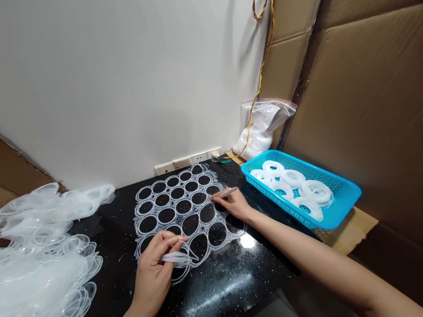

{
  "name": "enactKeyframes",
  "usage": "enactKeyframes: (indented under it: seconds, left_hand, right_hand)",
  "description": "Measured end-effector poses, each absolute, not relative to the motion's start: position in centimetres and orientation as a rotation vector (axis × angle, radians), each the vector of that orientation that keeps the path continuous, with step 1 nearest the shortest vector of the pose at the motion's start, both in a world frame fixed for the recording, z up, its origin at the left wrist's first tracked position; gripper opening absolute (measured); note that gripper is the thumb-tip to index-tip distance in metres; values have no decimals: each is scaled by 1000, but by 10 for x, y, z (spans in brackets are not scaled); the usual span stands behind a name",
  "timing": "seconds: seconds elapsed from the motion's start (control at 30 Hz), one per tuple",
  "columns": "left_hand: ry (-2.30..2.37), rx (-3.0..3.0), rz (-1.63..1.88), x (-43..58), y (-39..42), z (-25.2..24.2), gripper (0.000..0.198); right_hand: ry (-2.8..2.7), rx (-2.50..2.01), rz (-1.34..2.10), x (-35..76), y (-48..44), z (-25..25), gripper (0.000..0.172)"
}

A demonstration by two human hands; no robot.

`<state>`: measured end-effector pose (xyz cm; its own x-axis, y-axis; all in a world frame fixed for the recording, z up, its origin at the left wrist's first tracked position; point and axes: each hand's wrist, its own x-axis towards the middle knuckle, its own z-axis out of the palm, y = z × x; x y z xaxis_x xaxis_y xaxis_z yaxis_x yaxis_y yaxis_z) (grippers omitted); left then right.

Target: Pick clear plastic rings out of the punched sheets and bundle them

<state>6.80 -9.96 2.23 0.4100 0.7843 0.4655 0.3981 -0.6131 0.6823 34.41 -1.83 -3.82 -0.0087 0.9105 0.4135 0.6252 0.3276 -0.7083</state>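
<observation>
A translucent sheet of joined rings (180, 217) lies flat on the black speckled countertop (217, 289). Over its near left corner, my left hand (155, 270) is closed on a small bunch of loose clear rings (177, 258). My right hand (235, 205) is closed around a slim grey tool (227, 192) that looks like tweezers. Its fingertips are at the right side of the sheet, around one of the ring openings. Whether the tool's tip touches a ring is too small to tell.
A large heap of translucent ring sheets (32, 288) covers the left side. On the right, a blue plastic basket (338, 215) holds several white ring bundles (292, 178). Behind it stands a plastic bag (259, 128). Wall sockets (182, 163) and a hanging twisted wire (262, 62) are at the back.
</observation>
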Motion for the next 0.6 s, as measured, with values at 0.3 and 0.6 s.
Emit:
enactKeyframes:
  seconds: [0.3, 0.6]
  left_hand:
    - [1003, 2350, 1785, 23, -120, 37, 17]
    - [1166, 2176, 1556, -1, -101, 39, 9]
  right_hand:
    - [-1732, -1548, 374, 347, -24, -27, 14]
    - [-1657, -1182, 717, 316, -36, -8, 18]
